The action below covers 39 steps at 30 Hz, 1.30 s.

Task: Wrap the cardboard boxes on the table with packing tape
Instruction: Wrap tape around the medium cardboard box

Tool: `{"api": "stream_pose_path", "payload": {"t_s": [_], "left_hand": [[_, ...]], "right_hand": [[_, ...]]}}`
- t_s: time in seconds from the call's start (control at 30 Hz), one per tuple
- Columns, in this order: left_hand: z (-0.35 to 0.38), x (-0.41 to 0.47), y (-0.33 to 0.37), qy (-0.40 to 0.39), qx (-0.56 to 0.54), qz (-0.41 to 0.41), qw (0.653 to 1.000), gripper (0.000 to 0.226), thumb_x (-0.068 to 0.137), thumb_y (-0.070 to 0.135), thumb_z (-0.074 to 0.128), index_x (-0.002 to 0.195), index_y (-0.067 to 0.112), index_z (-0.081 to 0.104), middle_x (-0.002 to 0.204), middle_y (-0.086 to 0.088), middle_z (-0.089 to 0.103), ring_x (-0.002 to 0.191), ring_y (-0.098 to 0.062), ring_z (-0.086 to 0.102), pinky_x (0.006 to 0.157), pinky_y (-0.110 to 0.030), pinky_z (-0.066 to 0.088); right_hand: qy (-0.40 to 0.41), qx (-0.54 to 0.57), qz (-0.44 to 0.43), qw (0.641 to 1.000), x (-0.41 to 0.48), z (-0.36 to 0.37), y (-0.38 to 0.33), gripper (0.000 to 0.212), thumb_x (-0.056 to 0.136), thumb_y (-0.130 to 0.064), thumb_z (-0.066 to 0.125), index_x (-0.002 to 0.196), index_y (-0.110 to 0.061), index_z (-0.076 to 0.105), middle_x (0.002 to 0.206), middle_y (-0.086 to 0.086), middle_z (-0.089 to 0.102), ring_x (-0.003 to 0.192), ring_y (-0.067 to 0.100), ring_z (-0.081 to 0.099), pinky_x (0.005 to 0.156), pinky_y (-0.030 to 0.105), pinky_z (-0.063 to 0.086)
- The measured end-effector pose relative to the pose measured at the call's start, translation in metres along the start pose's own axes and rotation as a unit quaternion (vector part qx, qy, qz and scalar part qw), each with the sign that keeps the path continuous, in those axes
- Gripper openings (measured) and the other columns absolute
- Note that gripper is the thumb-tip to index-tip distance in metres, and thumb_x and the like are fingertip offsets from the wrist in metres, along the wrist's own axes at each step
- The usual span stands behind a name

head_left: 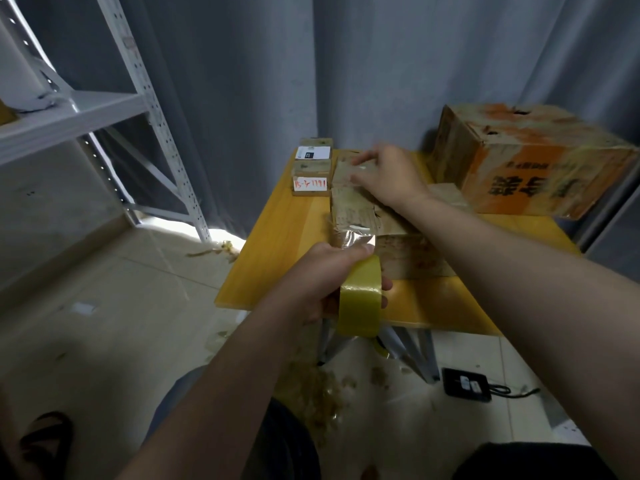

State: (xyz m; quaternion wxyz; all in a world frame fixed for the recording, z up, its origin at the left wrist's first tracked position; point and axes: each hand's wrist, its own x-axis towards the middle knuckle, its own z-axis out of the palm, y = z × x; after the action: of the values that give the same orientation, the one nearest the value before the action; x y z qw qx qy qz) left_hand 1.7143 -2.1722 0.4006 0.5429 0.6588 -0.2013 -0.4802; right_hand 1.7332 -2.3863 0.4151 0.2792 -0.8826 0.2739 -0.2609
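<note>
1. Grey curtain (259, 81) across the whole back of the frame; pale tiled floor (104, 323) below, littered with tape scraps at lower centre.
2. White metal shelving (145, 81) at upper left.
3. Yellow surface (277, 244) at centre, on metal legs.
4. Large orange-printed cardboard box (540, 168) at upper right, on the far right part of the surface, glossy with tape.
5. Long cardboard box (363, 213) at centre of the surface, partly taped.
6. Right hand (391, 178) at upper centre, fingers laid flat, pressing on the far end of the long cardboard box.
7. Left hand (318, 282) at centre, fingers and thumb curled round the yellow tape roll (360, 299), near the box's closer end; clear tape strip (349, 239) stretched from roll to box.
8. Two small boxes (311, 174) close together at the far left corner of the surface, apart from both hands.
9. Black device (465, 384) with a cable on the floor at lower right.
</note>
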Motion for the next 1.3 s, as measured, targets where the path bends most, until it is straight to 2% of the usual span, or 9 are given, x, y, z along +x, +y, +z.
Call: {"api": "stream_pose_path", "payload": {"t_s": [0.27,0.4,0.57,0.7,0.8,0.9,1.07,1.2,1.3], "left_hand": [[0.003,0.001,-0.001,0.011,-0.006,-0.002,1.000,0.034,0.104,0.032,0.061,0.119,0.002,0.062,0.091,-0.017,0.080,0.070,-0.032,0.078,0.055,-0.036,0.061],[0.004,0.002,-0.004,0.003,-0.012,0.004,1.000,0.034,0.105,0.033,0.061,0.122,0.004,0.060,0.092,-0.017,0.080,0.072,-0.032,0.078,0.054,-0.035,0.060],[0.007,0.003,-0.010,0.017,-0.043,0.030,0.998,0.033,0.104,0.033,0.061,0.119,0.003,0.061,0.090,-0.015,0.080,0.069,-0.032,0.077,0.060,-0.040,0.063],[0.012,0.004,-0.014,0.056,-0.066,0.060,0.994,0.051,0.103,0.024,0.065,0.140,0.000,0.039,0.086,-0.018,0.077,0.064,-0.034,0.074,0.067,-0.049,0.062],[0.014,0.003,-0.011,0.058,-0.075,0.065,0.993,0.045,0.105,0.025,0.062,0.136,-0.002,0.045,0.083,-0.018,0.077,0.062,-0.033,0.075,0.056,-0.044,0.063],[0.019,0.002,-0.011,0.078,-0.079,0.055,0.992,0.041,0.109,0.033,0.052,0.128,-0.003,0.058,0.082,-0.022,0.076,0.061,-0.034,0.075,0.049,-0.040,0.060],[0.018,-0.005,-0.020,0.142,-0.019,0.073,0.987,0.044,0.111,0.042,0.037,0.142,0.016,0.055,0.122,-0.026,0.069,0.107,-0.046,0.070,0.091,-0.059,0.059],[-0.003,-0.016,-0.022,0.173,0.023,0.081,0.981,0.031,0.110,0.043,0.040,0.134,0.028,0.053,0.089,-0.006,0.069,0.070,-0.020,0.070,0.057,-0.034,0.060],[-0.024,-0.010,-0.015,0.230,0.082,0.099,0.965,0.032,0.100,0.021,0.064,0.128,0.020,0.049,0.096,-0.005,0.067,0.080,-0.022,0.068,0.069,-0.042,0.060]], "right_hand": [[-0.129,-0.055,-0.035,0.989,0.001,0.007,-0.001,0.049,0.094,-0.058,0.067,0.058,-0.024,0.065,0.053,-0.013,0.059,0.057,0.002,0.055,0.052,0.028,0.033],[-0.154,-0.127,-0.038,0.979,0.000,0.006,-0.009,0.053,0.101,-0.062,0.052,0.065,-0.024,0.064,0.066,-0.006,0.060,0.076,0.020,0.063,0.058,0.031,0.034],[-0.050,-0.320,-0.053,0.945,-0.021,-0.003,-0.029,0.065,0.098,-0.073,0.040,0.129,-0.021,0.066,0.130,0.007,0.065,0.137,0.034,0.040,0.102,0.046,0.035],[0.030,-0.232,-0.013,0.972,-0.051,-0.026,-0.048,0.052,0.100,-0.054,0.051,0.124,-0.010,0.067,0.136,0.018,0.059,0.133,0.040,0.045,0.102,0.041,0.039],[-0.084,-0.142,0.076,0.983,-0.083,-0.045,-0.060,0.049,0.099,-0.053,0.053,0.120,-0.012,0.070,0.132,0.018,0.066,0.120,0.040,0.061,0.087,0.033,0.042],[-0.211,-0.091,0.158,0.960,-0.123,-0.049,-0.058,0.050,0.099,-0.061,0.052,0.094,-0.014,0.066,0.112,0.016,0.073,0.096,0.037,0.071,0.089,0.046,0.059],[-0.234,0.073,0.241,0.939,-0.157,-0.045,-0.036,0.062,0.096,-0.064,0.060,0.088,-0.003,0.067,0.071,0.014,0.075,0.059,0.031,0.070,0.057,0.038,0.062],[-0.183,0.224,0.255,0.922,-0.173,-0.031,-0.030,0.039,0.093,-0.054,0.070,0.099,-0.016,0.066,0.095,0.008,0.074,0.076,0.023,0.069,0.061,0.029,0.053],[-0.130,0.282,0.248,0.918,-0.182,-0.020,-0.029,0.043,0.093,-0.052,0.069,0.116,-0.016,0.067,0.115,0.004,0.069,0.094,0.020,0.063,0.072,0.031,0.042]]}}
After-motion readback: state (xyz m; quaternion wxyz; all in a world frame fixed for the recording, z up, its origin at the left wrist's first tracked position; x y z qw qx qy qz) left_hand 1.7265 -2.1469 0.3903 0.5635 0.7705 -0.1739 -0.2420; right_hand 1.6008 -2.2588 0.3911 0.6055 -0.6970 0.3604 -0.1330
